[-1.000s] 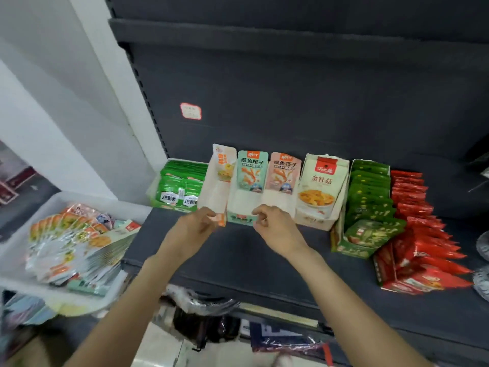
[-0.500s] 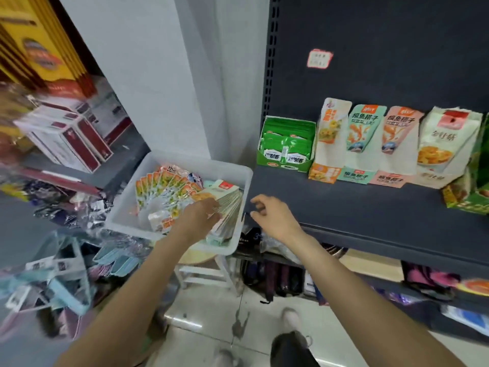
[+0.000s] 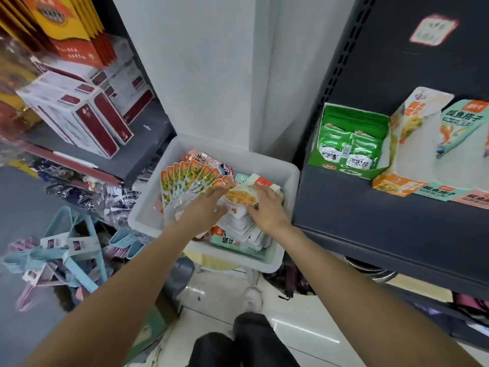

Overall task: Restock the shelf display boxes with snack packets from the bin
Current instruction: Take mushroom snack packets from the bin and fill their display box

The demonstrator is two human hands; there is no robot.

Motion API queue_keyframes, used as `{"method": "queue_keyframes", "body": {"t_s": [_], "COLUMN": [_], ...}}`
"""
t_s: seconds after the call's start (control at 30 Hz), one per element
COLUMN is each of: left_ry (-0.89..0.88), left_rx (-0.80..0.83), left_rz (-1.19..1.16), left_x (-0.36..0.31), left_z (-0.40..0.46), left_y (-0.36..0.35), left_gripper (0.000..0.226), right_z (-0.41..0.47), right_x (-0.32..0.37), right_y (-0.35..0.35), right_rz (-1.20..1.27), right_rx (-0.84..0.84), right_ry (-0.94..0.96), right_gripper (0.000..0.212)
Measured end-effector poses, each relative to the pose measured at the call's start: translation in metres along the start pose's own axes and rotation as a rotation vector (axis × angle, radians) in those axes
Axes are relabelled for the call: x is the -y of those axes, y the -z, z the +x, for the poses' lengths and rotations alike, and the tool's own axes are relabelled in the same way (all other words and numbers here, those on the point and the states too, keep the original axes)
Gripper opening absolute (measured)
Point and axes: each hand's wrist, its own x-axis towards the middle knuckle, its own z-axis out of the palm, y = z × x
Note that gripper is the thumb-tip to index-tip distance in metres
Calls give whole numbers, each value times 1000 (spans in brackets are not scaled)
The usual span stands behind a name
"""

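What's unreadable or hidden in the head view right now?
- Red-bordered shelf tag: text blurred.
- White packet stack in the bin: count and grip unclear, covered by left hand and right hand.
- Teal display box: cut off by the right edge.

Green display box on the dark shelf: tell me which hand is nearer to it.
Right. The right hand is in the white bin, just left of the green display box; the left hand is farther left.

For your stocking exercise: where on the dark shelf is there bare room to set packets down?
The shelf is bare along its front edge, before the green display box and the white display boxes. The white bin is crowded: both hands among packets.
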Motion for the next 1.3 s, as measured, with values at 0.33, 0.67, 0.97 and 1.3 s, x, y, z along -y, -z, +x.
{"method": "queue_keyframes", "body": {"t_s": [0.33, 0.67, 0.97, 1.3], "left_ry": [-81, 28, 155, 154], "left_rx": [36, 164, 168, 78], "left_rz": [-199, -368, -501, -656], "left_x": [27, 19, 26, 19], "left_z": [17, 57, 52, 75], "left_y": [-4, 13, 13, 24], "left_gripper": [42, 43, 45, 28], "right_z": [5, -5, 5, 4], "right_x": [-4, 4, 13, 10], "right_y": [-24, -32, -26, -20], "right_rz": [-109, 47, 123, 130], "right_rx": [-67, -103, -79, -40], "right_ry": [-45, -36, -170, -119], "right_gripper": [55, 58, 72, 59]}}
